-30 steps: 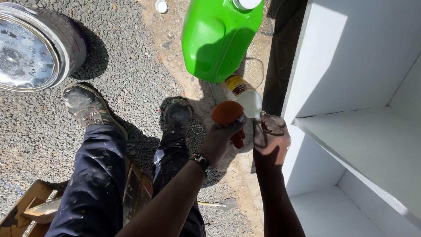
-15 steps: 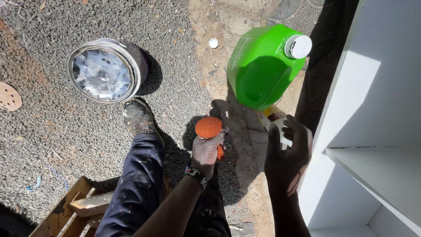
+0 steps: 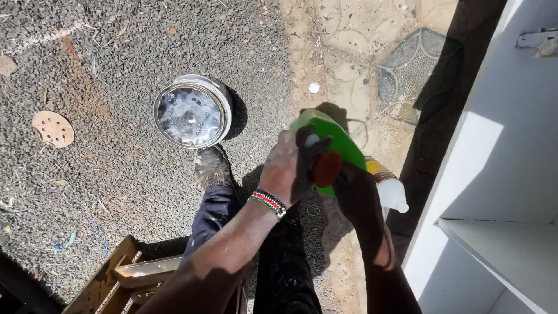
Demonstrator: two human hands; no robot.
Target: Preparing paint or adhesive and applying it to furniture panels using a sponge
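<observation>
The left hand is in the middle of the view, above the person's knees, with a beaded band at the wrist. Its fingers are curled together around a small orange-brown round thing, which looks like a cap, and also touch the near side of the green jug. The right hand is in shadow just to the right of it. It is under the jug's lower edge, and I cannot tell if its fingers are closed or apart. The jug is in the air between both hands, tilted, and its far end points away from the person.

A plastic bottle with a white top and a yellow label is just right of the right hand, touching or nearly touching the jug; the contact is hidden.

To the right, very near, stands a white cabinet with an open shelf edge, so there is little room on that side. To the left is open gravel ground. A round metal tin stands on it, far-left of the hands and well apart from them, and a sanding disc lies further left. A wooden crate is near the person's left leg, at the bottom edge.
</observation>
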